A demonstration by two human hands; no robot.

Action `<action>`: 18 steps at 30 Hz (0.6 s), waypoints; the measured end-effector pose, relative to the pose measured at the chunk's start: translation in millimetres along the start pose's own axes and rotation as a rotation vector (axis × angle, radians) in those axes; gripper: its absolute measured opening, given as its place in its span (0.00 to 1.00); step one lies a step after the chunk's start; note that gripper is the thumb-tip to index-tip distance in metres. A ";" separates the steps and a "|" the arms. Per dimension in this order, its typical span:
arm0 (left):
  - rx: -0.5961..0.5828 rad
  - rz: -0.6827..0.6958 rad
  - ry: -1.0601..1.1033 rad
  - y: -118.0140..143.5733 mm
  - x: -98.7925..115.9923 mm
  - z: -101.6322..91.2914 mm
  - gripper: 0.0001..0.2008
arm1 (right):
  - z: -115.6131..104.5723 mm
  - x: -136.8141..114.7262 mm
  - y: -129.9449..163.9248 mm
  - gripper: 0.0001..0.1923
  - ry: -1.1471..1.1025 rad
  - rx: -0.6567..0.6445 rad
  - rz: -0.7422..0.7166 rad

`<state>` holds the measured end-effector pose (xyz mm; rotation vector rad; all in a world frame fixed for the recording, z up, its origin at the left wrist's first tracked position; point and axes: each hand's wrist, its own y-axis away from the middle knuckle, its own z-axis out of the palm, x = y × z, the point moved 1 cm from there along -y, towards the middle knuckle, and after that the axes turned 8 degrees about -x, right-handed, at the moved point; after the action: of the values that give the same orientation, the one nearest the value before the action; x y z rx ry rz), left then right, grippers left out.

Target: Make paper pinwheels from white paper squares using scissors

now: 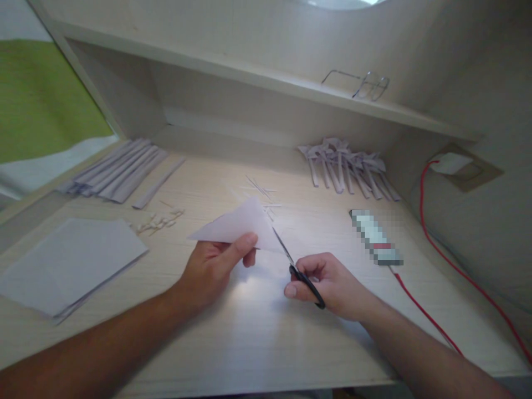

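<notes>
My left hand (216, 266) pinches a folded white paper triangle (239, 224) above the middle of the desk. My right hand (328, 282) grips black-handled scissors (297, 269), whose blades reach up to the right edge of the triangle. Both hands hover just over the pale wooden desk (249, 332).
A stack of white sheets (70, 260) lies at the left. Folded paper strips (120, 172) lie at the back left, small paper bits (160, 221) beside them. Knotted paper strips (349, 169) sit at the back right. A blurred device (376, 238) with a red cable (457, 271) lies at right. Glasses (368, 86) rest on the shelf.
</notes>
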<state>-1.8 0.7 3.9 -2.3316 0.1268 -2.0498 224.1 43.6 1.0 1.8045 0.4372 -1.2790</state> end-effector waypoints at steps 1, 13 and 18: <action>0.013 -0.011 -0.017 0.1 -0.2 -0.6 0.21 | 0.0 -0.1 -0.3 0.24 -0.003 0.005 0.002; 0.016 -0.117 -0.059 2.7 0.9 -3.2 0.20 | 2.3 -3.3 1.1 0.24 0.018 0.021 -0.006; 0.039 -0.134 -0.067 1.3 0.4 -2.9 0.19 | 3.4 -1.7 0.8 0.23 -0.004 0.010 0.004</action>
<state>-4.7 -0.5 4.6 -2.4434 -0.0723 -2.0074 221.9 40.8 2.6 1.8100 0.4248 -1.2841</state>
